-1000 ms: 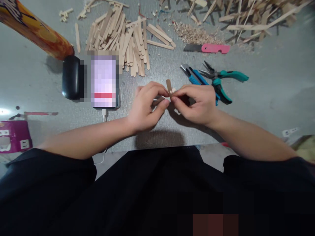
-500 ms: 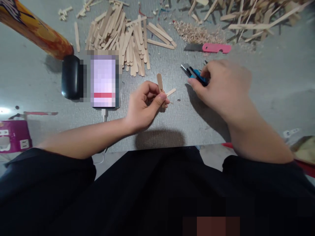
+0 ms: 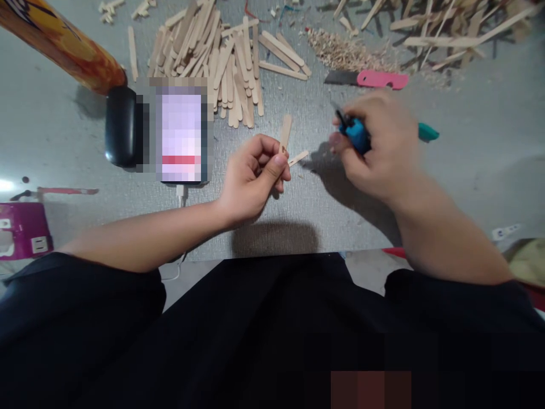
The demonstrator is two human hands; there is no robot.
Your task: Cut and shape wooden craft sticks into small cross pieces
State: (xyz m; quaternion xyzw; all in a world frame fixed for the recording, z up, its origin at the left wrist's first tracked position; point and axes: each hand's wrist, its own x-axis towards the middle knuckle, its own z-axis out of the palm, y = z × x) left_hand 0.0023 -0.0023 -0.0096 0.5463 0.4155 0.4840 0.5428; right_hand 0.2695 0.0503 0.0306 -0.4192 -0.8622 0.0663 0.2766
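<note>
My left hand (image 3: 259, 176) pinches a wooden craft stick (image 3: 286, 132) between thumb and fingers, above the table's front half. A shorter pale stick piece (image 3: 299, 157) juts out to the right from the same fingertips; the fingers hide how the two meet. To the right, my right hand (image 3: 374, 145) is closed around a blue-and-black cutter (image 3: 356, 133) with its pale blade end pointing up and left. Motion blurs this hand. A teal end (image 3: 428, 132) shows behind the knuckles. The hands are apart, and the cutter is not touching the sticks.
Behind my left hand lies a heap of craft sticks (image 3: 238, 74). A pink-handled knife (image 3: 382, 79) lies near wood shavings (image 3: 347, 51), with more sticks (image 3: 443, 41) at the back right. At left are a phone (image 3: 181, 136), a black case (image 3: 121, 128) and an orange can (image 3: 72, 51).
The craft stick in my left hand has tilted from leaning left to leaning right. My right hand has turned the cutter, and its teal end has come into sight.
</note>
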